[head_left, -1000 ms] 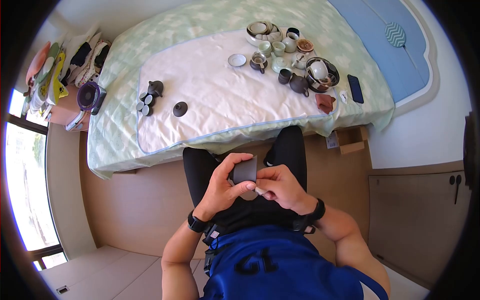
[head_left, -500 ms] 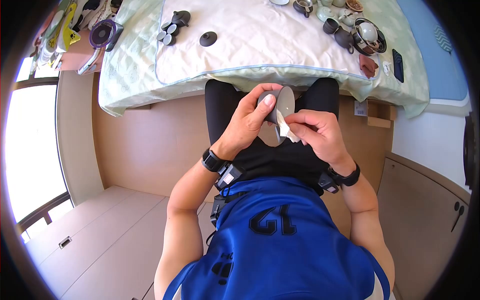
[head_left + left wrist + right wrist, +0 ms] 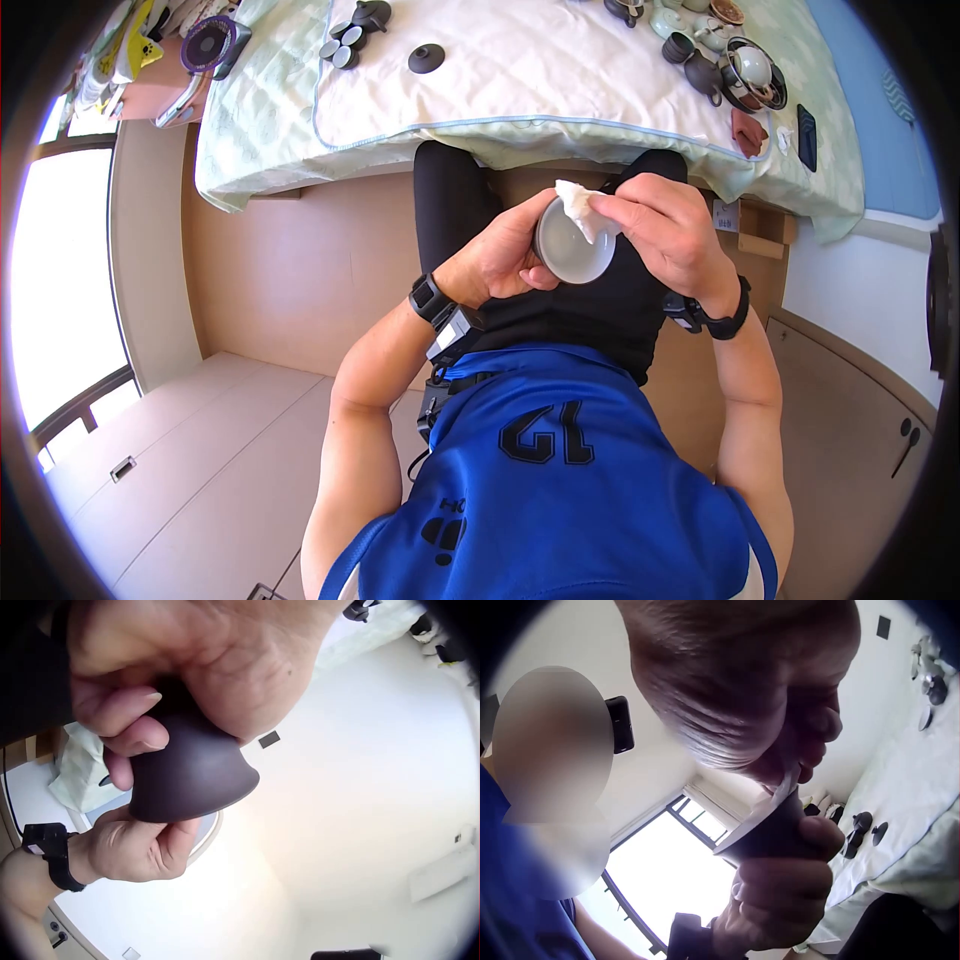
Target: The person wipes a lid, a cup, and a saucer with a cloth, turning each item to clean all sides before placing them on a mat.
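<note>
Currently, two hands work on one flared cup [image 3: 577,255], dark outside and pale inside, held above the lap with its mouth tilted up. The left hand [image 3: 507,250] grips it, fingers curled round the wall. The right hand [image 3: 678,235] pinches one crumpled white tissue [image 3: 579,208] between thumb and forefinger, its lower end inside the cup; the other fingers are bent. In the left wrist view, the cup's wall hides the tissue.

On the bed's left part stand one dark teapot [image 3: 371,14] and at least four small cups [image 3: 345,58], with one dark knobbed lid [image 3: 426,59] apart from them. To the right, a dark-rimmed bowl [image 3: 745,103] contains a white rounded vessel [image 3: 753,66]; a second dark teapot [image 3: 703,74] sits beside it, near a dark stack of cups [image 3: 677,47] too small to count. One reddish-brown cloth [image 3: 748,132] and one phone [image 3: 807,138] lie near the edge. One purple-rimmed fan [image 3: 208,44] stands at far left.
</note>
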{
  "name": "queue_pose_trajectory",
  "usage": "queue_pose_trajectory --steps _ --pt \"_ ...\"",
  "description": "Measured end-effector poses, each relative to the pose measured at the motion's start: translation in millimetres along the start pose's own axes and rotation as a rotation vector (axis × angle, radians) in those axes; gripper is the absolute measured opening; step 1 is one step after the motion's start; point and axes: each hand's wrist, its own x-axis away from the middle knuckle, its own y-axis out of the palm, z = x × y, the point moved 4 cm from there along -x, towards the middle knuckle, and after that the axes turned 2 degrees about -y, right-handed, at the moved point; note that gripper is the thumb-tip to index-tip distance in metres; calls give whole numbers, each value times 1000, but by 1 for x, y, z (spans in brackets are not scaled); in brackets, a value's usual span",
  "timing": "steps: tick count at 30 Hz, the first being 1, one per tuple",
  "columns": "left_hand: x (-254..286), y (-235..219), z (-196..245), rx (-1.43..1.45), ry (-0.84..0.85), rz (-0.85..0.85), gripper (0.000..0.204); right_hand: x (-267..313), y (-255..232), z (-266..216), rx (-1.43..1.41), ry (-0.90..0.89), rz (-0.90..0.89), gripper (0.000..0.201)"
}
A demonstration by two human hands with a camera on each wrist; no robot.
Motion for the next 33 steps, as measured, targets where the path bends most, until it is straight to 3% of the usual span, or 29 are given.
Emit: queue_pose_trajectory --steps 3,7,10,11,15,17,18,20,21,23,27,30,33 --pt "5 6 7 -88 127 55 49 9 7 -2 -148 190 -31 24" --pt "4 11 17 -346 379 319 53 31 29 0 -506 516 -98 14" --pt "2 -10 19 -259 248 34 46 27 15 -11 -626 564 117 17" --pt "-2 -16 14 -243 239 104 46 20 11 -16 -439 368 155 24" --pt "-12 -5 2 -329 243 203 45 1 18 -31 -84 55 94 42" --pt "-6 5 13 -416 169 177 42 1 19 -25 -57 59 140 42" --pt "-6 4 2 -443 186 144 42 1 20 -23 -47 61 163 42" --pt "3 19 3 -511 300 251 44 -1 17 -19 -5 156 193 37" --pt "8 22 6 -534 270 202 46 1 16 -14 5 201 188 35" --pt "9 11 6 -404 281 211 46 6 14 -4 24 303 189 27" --pt "16 9 15 -232 359 253 43 7 6 -13 3 281 254 22" --pt "17 15 24 -342 494 229 42 2 17 -21 -53 244 122 20" --pt "22 12 31 -557 561 206 41 7 29 -15 -144 389 79 17"
